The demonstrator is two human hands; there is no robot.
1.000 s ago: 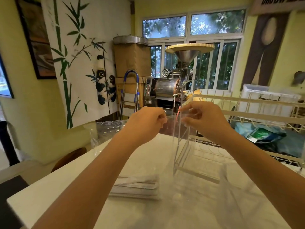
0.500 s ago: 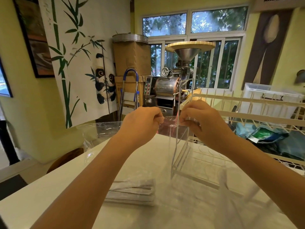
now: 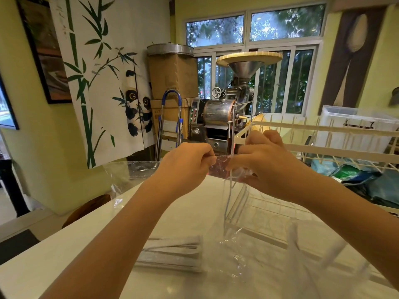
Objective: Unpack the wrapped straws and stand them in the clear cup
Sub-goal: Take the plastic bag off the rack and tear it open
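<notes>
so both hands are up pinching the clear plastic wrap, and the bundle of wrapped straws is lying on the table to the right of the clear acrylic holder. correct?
Not quite. The left hand and right hand do pinch the clear plastic wrap, but the bundle of wrapped straws lies on the table to the left of the clear acrylic holder, nearer the camera. The head view shows it.

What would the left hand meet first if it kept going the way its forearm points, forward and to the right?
Probably the right hand: the left hand already sits knuckle to knuckle with it, both pinching the clear plastic wrap. Depth between them is unclear.
</notes>
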